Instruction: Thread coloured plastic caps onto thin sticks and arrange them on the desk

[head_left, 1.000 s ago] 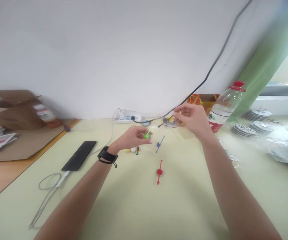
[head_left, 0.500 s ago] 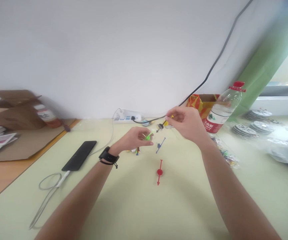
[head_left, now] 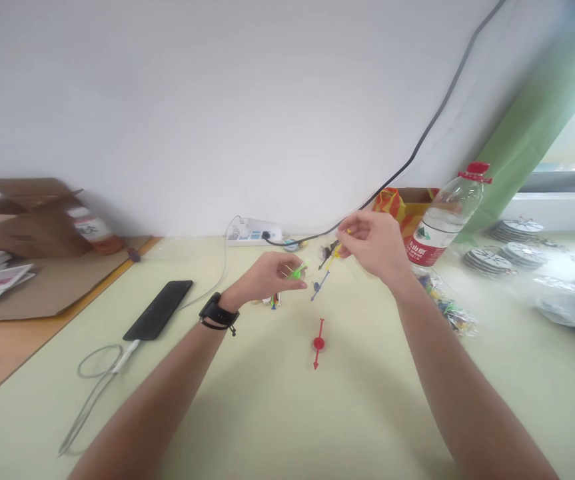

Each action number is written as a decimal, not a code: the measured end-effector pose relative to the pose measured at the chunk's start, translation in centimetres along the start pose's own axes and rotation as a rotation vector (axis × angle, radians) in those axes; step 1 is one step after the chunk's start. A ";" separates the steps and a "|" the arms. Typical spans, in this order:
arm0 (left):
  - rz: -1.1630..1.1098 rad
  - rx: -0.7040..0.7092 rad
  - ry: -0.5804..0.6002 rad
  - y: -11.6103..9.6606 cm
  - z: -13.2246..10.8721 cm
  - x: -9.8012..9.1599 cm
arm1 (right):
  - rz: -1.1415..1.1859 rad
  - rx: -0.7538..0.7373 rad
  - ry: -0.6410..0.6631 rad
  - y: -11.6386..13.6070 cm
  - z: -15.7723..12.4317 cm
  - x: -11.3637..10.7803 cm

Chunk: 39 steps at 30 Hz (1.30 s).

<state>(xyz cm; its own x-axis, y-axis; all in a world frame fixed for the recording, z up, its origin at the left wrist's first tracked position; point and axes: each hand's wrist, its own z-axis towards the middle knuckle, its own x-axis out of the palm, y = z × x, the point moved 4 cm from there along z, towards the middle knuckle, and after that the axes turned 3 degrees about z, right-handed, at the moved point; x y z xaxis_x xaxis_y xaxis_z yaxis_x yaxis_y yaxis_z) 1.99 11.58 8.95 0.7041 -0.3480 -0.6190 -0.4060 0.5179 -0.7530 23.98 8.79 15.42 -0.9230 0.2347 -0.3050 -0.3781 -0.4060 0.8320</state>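
My left hand (head_left: pixel 274 273) is closed around several bright green spinner arrows (head_left: pixel 296 271), held above the table. My right hand (head_left: pixel 373 241) pinches a yellow spinner arrow (head_left: pixel 336 253) at its upper end, and its lower end hangs down toward a blue spinner arrow (head_left: pixel 318 287) on the table. Beside the yellow arrow lies a black spinner arrow (head_left: pixel 325 254). Nearer to me is a red spinner arrow (head_left: pixel 319 344), pointing my way. Small coloured pieces (head_left: pixel 274 301) lie partly hidden below my left hand.
Right of my right hand stand a water bottle (head_left: pixel 444 217) and a bag of coloured pieces (head_left: pixel 450 308). Stacked discs (head_left: pixel 490 261) sit farther right. A power strip (head_left: pixel 254 233) lies by the wall; a phone (head_left: pixel 159 311) with its cable is at left.
My right hand has shifted slightly right, and more of the yellow arrow now shows below it. The blue arrow sits slightly farther away. My left hand stays almost in place.
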 end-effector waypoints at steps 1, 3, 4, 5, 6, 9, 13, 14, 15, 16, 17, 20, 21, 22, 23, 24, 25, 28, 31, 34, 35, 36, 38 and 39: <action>0.005 0.007 -0.009 -0.1 0.0 0.0 | 0.007 -0.006 0.030 0.2 -0.1 0.3; 0.015 0.012 -0.015 -0.4 0.0 0.0 | 0.012 -0.027 0.095 0.6 -0.4 0.8; 0.020 0.012 -0.012 -0.5 0.0 0.0 | 0.013 -0.041 0.128 0.8 -0.5 1.1; 0.027 0.011 -0.008 -0.5 0.0 0.1 | 0.015 -0.056 0.158 0.9 -0.6 1.3; 0.034 0.011 -0.005 -0.6 0.0 0.1 | 0.018 -0.068 0.180 1.1 -0.7 1.4; 0.050 0.013 0.002 -0.5 0.0 0.2 | 0.031 -0.086 0.207 1.3 -0.9 1.5; 0.054 0.019 -0.005 -0.5 0.0 0.1 | 0.011 -0.065 0.230 1.2 -0.8 1.3; 0.054 0.021 -0.007 -0.6 0.0 0.1 | 0.006 -0.055 0.236 1.1 -0.8 1.2; 0.055 0.023 -0.008 -0.6 0.0 0.1 | 0.004 -0.043 0.240 1.0 -0.7 1.2; 0.056 0.024 -0.007 -0.7 0.0 0.0 | 0.007 -0.030 0.239 1.0 -0.7 1.1; 0.056 0.024 -0.003 -0.8 0.0 0.0 | 0.012 -0.018 0.235 0.9 -0.6 1.0; 0.049 0.019 0.006 -1.0 -0.1 0.0 | 0.026 0.005 0.217 0.8 -0.5 0.9; 0.044 0.017 0.003 -1.0 -0.1 -0.1 | 0.030 0.004 0.215 0.8 -0.5 0.9; 0.040 0.017 -0.004 -1.1 -0.1 -0.1 | 0.034 -0.002 0.215 0.8 -0.5 0.9; 0.039 0.018 -0.012 -1.1 -0.1 -0.1 | 0.038 -0.012 0.214 0.8 -0.5 0.8; 0.037 0.020 -0.018 -1.2 -0.2 -0.1 | 0.042 -0.023 0.213 0.8 -0.5 0.8; 0.036 0.020 -0.019 -1.2 -0.2 -0.1 | 0.044 -0.035 0.211 0.8 -0.5 0.8; 0.024 0.014 -0.020 -1.3 -0.2 -0.2 | 0.024 -0.059 0.200 0.8 -0.4 0.6; -0.016 -0.001 -0.048 -1.2 -0.1 -0.4 | -0.052 -0.116 0.173 1.0 -0.2 0.3; -0.167 -0.032 -0.133 -0.8 0.1 0.0 | -0.117 -0.211 0.072 1.2 0.0 -0.3; -0.254 -0.046 -0.174 -0.6 0.2 0.4 | -0.122 -0.239 0.027 1.1 0.1 -0.5; -0.360 -0.059 -0.209 -0.4 0.3 1.0 | -0.122 -0.260 -0.011 1.1 0.2 -0.7; -0.515 -0.133 -0.136 0.3 0.4 3.1 | -0.120 -0.277 -0.029 0.7 0.4 -0.9; -0.535 -0.179 -0.076 0.6 0.4 4.3 | -0.121 -0.270 -0.009 0.5 0.4 -0.9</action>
<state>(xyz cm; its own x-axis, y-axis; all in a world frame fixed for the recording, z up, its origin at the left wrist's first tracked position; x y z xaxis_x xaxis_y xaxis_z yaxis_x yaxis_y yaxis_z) 5.01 10.75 5.93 0.8759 -0.4653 -0.1280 -0.0687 0.1422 -0.9874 24.66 8.77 16.28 -0.8699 0.3029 -0.3892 -0.4916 -0.5949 0.6359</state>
